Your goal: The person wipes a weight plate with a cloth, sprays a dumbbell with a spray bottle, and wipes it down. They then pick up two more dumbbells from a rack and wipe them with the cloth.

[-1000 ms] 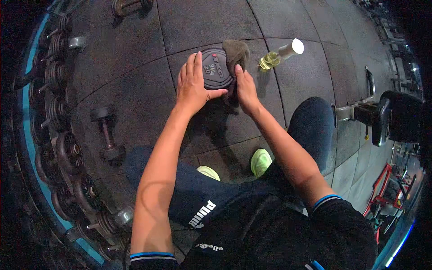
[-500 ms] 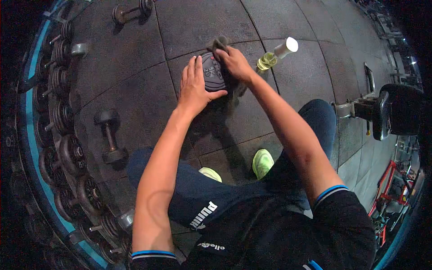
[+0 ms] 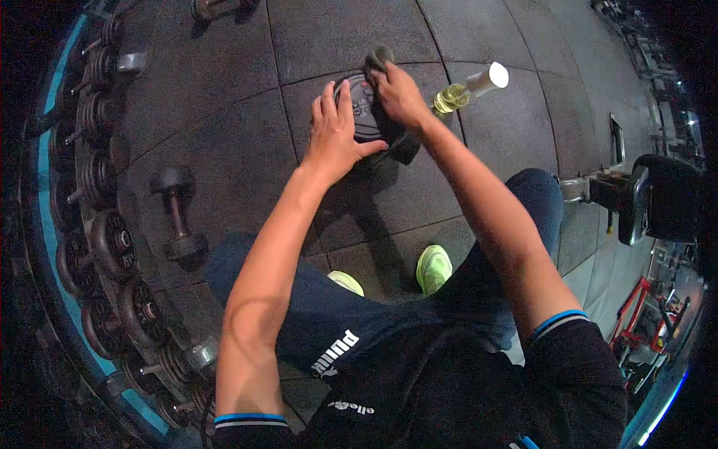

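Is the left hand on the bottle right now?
No, the left hand is on the weight, while the bottle stands apart, to the right.

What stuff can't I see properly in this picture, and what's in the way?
Head view: the writing on the weight is blurry, and the right hand covers part of it.
Head view: some of the cloth hides behind the right hand.
Head view: the left hand hides the weight's left side.
Head view: the farthest dumbbell is cut off by the top edge.
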Available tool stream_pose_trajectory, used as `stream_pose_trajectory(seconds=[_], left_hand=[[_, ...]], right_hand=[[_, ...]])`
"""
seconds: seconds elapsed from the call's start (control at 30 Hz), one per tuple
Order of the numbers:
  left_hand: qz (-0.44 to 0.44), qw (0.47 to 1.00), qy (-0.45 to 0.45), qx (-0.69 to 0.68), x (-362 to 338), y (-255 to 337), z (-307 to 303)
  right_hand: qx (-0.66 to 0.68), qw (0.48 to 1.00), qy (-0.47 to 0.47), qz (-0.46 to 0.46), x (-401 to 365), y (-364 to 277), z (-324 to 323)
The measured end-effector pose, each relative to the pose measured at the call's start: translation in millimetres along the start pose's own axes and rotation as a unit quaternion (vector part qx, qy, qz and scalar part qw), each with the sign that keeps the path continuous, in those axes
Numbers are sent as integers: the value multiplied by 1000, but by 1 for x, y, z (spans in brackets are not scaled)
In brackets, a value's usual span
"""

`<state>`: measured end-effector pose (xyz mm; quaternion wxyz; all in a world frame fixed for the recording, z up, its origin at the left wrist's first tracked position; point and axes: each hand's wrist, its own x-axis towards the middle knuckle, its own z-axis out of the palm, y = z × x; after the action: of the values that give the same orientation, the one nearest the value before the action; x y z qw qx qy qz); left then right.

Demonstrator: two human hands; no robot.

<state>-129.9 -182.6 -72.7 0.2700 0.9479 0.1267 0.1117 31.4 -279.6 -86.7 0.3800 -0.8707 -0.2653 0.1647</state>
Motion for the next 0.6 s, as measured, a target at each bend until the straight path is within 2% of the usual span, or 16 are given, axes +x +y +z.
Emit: stream_pose_trajectory(seconds=[0.1,0.23,0.3,0.37,0.5,0.53,0.6], left_hand=[[-13,1000,-2,-6,5,-2,-2],[-46,997,-58,9,9,5,-19],[-52,997,-65,-5,12,4,-25],[-54,997,-62,-9,14,3,-23],[-43,998,-35,4,17,0,-12],[-41,999,-32,5,15,0,-9],[-41,999,-25,5,13,0,-9]], right_hand=[[12,1000,-24,-12,17,6,-1],[57,998,-37,15,-42,13,-9],[104,995,-4,-2,-86,13,-10],[119,993,4,-11,-86,24,-2],[90,995,3,-46,-42,29,4],[40,998,20,-51,-22,21,5],[14,1000,-28,-4,8,8,2]])
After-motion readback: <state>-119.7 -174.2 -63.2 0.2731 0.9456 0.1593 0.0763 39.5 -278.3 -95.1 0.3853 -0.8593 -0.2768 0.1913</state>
